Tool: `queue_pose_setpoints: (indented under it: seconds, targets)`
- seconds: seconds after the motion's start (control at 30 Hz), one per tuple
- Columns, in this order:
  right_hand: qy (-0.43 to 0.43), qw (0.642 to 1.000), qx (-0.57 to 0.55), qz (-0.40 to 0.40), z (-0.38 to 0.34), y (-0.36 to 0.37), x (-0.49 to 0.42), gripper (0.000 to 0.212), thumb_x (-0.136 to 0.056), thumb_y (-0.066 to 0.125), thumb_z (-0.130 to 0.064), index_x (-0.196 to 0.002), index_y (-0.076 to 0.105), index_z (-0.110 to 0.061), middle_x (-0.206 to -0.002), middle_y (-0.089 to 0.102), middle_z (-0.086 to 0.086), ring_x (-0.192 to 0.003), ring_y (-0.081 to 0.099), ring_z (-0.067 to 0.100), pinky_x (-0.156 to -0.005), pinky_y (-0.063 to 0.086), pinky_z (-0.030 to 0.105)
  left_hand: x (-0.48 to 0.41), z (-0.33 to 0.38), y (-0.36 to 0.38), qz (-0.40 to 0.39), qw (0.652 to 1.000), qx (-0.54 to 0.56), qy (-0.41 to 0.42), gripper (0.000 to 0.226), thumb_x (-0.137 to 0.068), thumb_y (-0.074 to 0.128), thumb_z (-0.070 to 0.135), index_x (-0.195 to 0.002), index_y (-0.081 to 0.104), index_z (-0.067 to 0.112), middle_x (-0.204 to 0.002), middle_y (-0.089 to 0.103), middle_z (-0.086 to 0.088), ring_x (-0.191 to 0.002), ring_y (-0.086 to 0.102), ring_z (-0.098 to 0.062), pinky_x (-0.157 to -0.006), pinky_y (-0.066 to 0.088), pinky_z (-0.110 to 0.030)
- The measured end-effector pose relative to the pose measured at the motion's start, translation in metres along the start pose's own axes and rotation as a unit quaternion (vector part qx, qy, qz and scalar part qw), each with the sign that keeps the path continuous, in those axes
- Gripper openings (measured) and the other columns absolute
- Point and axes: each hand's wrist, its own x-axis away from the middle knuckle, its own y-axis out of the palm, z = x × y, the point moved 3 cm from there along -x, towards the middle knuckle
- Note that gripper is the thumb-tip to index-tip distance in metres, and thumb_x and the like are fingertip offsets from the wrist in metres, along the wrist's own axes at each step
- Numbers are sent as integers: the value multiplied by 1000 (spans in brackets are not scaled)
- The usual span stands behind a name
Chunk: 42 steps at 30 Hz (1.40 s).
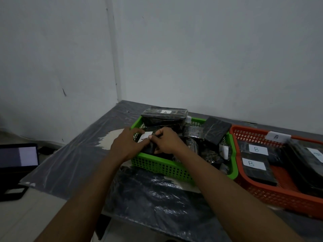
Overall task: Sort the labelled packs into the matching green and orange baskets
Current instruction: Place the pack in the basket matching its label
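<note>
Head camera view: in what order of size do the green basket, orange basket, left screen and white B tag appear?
1. The green basket and orange basket: alike. The orange one is cut off by the frame edge and sits nearer, so I leave them unranked.
2. The screen.
3. The white B tag.

two bare grey-white walls [209,49] meet in a corner [114,67]; a plastic-covered table [157,194] fills it, a lit screen [19,156] at left.
</note>
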Motion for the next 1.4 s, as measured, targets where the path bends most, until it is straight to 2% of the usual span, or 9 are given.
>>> queue_pose_setpoints:
  seconds: [0.2,0.37,0.53,0.73,0.97,1.1,1.23,1.3,1.4]
  targets:
    - [14,1000,8,-15,-5,-8,7,22,-102,57,-18,-82,65,-14,-79,73,14,-67,73,28,-76,64,46,-1,8,-8,-52,997,-44,-24,85,-49,52,90,-119,55,43,-130,53,0,-100,55,-18,-86,49,-36]
    - [-29,992,121,-29,-19,-38,19,8,-99,63,-21,-100,68,-15,-88,76,7,-69,76,18,-73,64,38,-4,16,-7,-69,994,-76,-47,78,-62,74,73,-126,52,35,-133,49,-7,-117,51,-28,-94,50,-47]
    - [-97,942,267,179,-5,-109,33,6,-86,73,-16,-90,76,-14,-87,74,2,-82,69,18,-78,51,27,0,27,15,-64,978,-176,-96,104,-70,55,85,-150,26,26,-163,10,-17,-149,10,-41,-108,29,-63]
    - [-11,911,413,10,31,-125,26,42,-84,78,-19,-122,60,-19,-125,62,8,-113,59,27,-81,40,27,0,27,23,-40,975,-194,-101,114,-66,39,94,-155,17,24,-165,-3,-15,-150,4,-43,-110,20,-69]
    - [-82,932,347,59,37,-133,37,29,-104,49,-19,-132,52,-12,-120,66,17,-104,61,31,-77,43,32,8,49,15,84,975,-197,50,85,-79,55,74,-145,35,24,-164,5,-16,-152,-1,-39,-112,-18,-64]
    - [-141,944,283,92,28,-150,54,25,-107,43,-17,-124,59,-9,-105,67,8,-98,61,30,-69,33,28,10,97,12,125,970,-86,191,52,-93,56,53,-134,52,22,-143,50,-3,-139,39,-28,-120,8,-61]
    - [-140,963,222,52,21,-161,68,27,-109,41,-23,-125,60,-13,-114,66,6,-104,62,24,-91,51,43,9,127,14,50,969,137,200,36,-96,60,42,-123,67,19,-119,70,3,-109,64,-7,-103,48,-33]
    - [-136,974,180,36,19,-162,73,28,-109,41,-25,-127,60,-15,-116,67,2,-107,64,20,-95,53,45,12,135,17,10,959,195,205,30,-97,61,39,-119,70,21,-111,73,7,-95,64,10,-84,48,-7]
    - [-107,992,60,17,20,-158,76,30,-108,45,-27,-129,62,-16,-119,70,3,-108,69,17,-92,59,37,11,135,15,5,952,212,222,19,-99,60,33,-111,72,24,-99,75,9,-89,67,6,-73,46,-4]
